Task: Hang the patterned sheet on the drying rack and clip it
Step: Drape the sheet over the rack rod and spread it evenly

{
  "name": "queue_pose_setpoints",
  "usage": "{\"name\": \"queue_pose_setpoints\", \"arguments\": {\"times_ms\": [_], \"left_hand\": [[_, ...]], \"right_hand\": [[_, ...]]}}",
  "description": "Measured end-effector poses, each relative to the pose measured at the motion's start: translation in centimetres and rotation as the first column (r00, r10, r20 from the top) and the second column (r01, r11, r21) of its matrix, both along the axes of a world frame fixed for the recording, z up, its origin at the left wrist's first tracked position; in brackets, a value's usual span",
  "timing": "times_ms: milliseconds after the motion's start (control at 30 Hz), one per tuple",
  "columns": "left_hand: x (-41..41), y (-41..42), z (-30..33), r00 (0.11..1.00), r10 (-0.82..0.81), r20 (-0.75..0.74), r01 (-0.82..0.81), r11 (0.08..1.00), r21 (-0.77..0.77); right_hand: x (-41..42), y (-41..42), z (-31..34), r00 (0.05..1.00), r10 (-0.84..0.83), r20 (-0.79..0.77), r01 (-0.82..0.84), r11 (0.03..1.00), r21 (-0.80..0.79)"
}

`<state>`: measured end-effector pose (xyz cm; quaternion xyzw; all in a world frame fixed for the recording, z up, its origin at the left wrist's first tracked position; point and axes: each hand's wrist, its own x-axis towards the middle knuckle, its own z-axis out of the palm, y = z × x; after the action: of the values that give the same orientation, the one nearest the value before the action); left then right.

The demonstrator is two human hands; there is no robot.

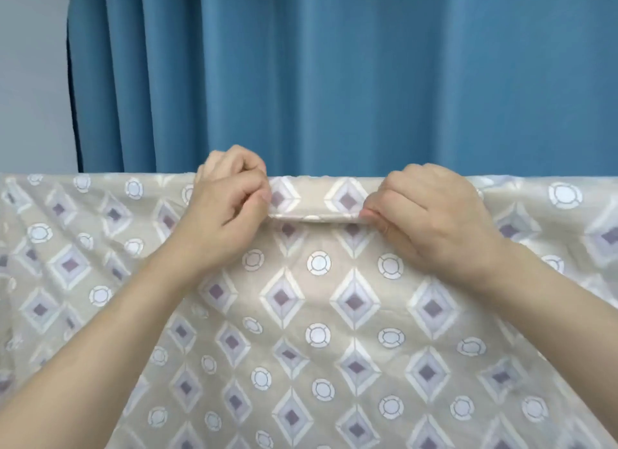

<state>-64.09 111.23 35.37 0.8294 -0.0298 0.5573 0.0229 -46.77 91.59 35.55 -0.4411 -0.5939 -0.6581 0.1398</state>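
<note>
The patterned sheet (317, 331), beige with purple diamonds and white circles, hangs across the whole width of the view, its top fold running level along a hidden rack bar. My left hand (230, 204) pinches the sheet's turned-over hem near the top, left of centre. My right hand (431, 214) pinches the same hem a short way to the right. Between the two hands a folded strip of hem (314, 218) is stretched flat. The drying rack is covered by the sheet. No clip is in view.
A blue pleated curtain (334, 74) hangs close behind the sheet. A pale wall (30, 80) shows at the far left.
</note>
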Motion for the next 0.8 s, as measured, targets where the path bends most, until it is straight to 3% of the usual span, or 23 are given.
{"name": "queue_pose_setpoints", "arguments": {"times_ms": [67,200,300,367,400,433,533,633,667,733,800], "left_hand": [[1.0,-1.4,0.2,0.990,0.143,0.009,-0.143,0.985,0.099],[3.6,-5.1,0.9,0.990,0.141,0.018,-0.142,0.978,0.155],[5.5,-7.4,1.6,0.987,0.157,0.018,-0.158,0.979,0.125],[6.7,-8.5,1.6,0.985,0.174,0.009,-0.174,0.977,0.127],[7.2,-9.0,1.5,0.985,0.171,0.009,-0.171,0.978,0.117],[7.7,-9.5,1.3,0.987,0.157,0.019,-0.158,0.983,0.096],[8.8,-11.1,0.8,0.988,0.119,0.099,-0.117,0.993,-0.023],[9.1,-12.2,0.7,0.985,-0.015,0.169,0.070,0.945,-0.320],[9.0,-12.4,0.9,0.972,-0.146,0.185,0.214,0.876,-0.432],[8.6,-12.6,1.1,0.857,-0.404,0.320,0.515,0.676,-0.527],[8.1,-12.4,1.1,0.736,-0.519,0.434,0.673,0.501,-0.544]], "right_hand": [[0.8,-0.9,0.1,0.999,-0.017,-0.047,0.017,1.000,-0.002],[1.8,-3.7,1.0,0.945,-0.075,-0.319,0.136,0.976,0.171],[1.8,-6.3,1.7,0.747,-0.298,-0.595,0.416,0.907,0.068],[2.1,-7.8,1.9,0.562,-0.462,-0.686,0.563,0.821,-0.092],[2.4,-8.5,1.9,0.522,-0.480,-0.705,0.573,0.810,-0.127],[2.6,-8.9,1.7,0.531,-0.463,-0.709,0.558,0.821,-0.119],[3.6,-9.6,0.8,0.700,-0.367,-0.613,0.487,0.873,0.034],[4.7,-9.9,0.1,0.793,-0.170,-0.584,0.336,0.923,0.187],[4.8,-10.1,0.0,0.799,-0.062,-0.598,0.251,0.938,0.238],[4.6,-10.7,0.2,0.803,0.114,-0.585,0.105,0.939,0.326],[4.7,-11.6,0.5,0.816,0.068,-0.574,0.165,0.924,0.344]]}}
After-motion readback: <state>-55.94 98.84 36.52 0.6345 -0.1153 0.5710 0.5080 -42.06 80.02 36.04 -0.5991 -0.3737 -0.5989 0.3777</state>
